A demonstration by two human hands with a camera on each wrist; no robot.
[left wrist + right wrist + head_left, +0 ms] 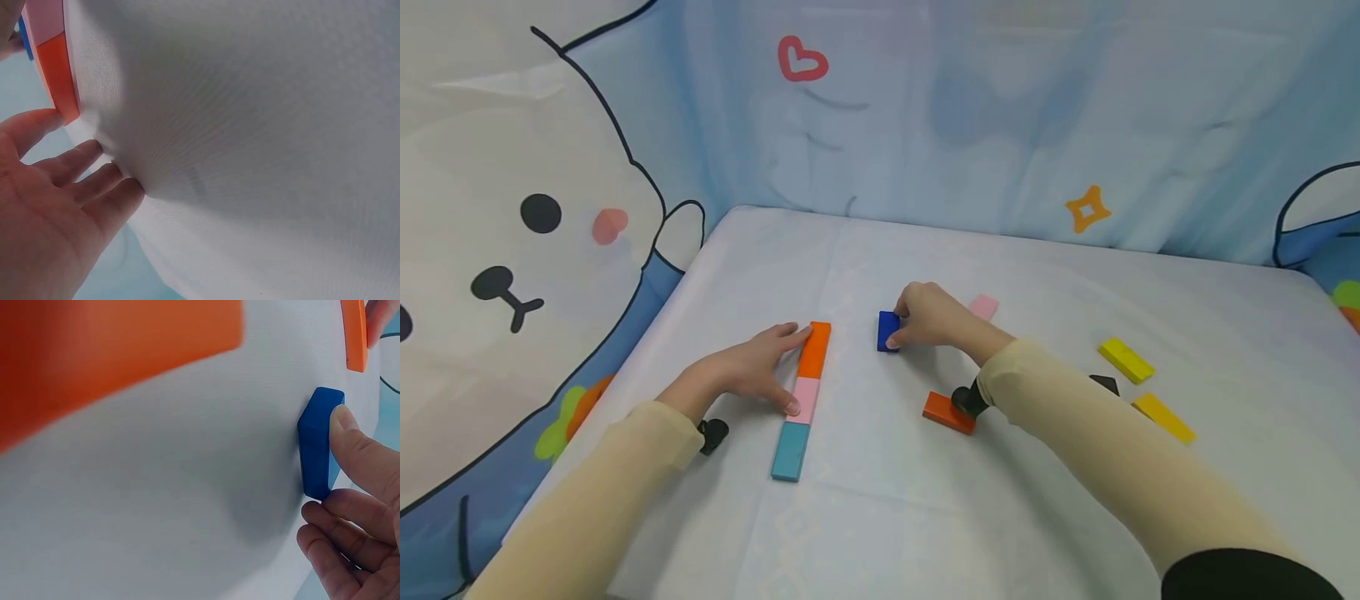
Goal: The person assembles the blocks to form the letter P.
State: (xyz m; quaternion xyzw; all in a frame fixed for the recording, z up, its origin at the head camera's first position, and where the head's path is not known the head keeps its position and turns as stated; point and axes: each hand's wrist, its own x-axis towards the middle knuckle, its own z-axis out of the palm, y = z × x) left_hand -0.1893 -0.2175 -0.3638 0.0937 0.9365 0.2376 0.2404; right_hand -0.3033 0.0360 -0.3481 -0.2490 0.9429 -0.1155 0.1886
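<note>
An orange block (815,348), a pink block (806,397) and a teal block (791,452) lie end to end in one straight row on the white tabletop. Beside this row is my left hand (747,364), its index fingertip against the orange block and its thumb on the pink one. In the left wrist view the other fingers (103,212) reach loosely over the cloth. My right hand (931,315) pinches a dark blue block (886,332) between thumb and index finger, right of the row. The right wrist view shows the blue block (315,447) at the table surface.
A red-orange block (946,412) lies under my right wrist. Behind the right hand is another pink block (984,306). Two yellow blocks (1126,360) and a partly covered black piece (1104,383) lie further right. A printed curtain (880,125) hangs behind the table.
</note>
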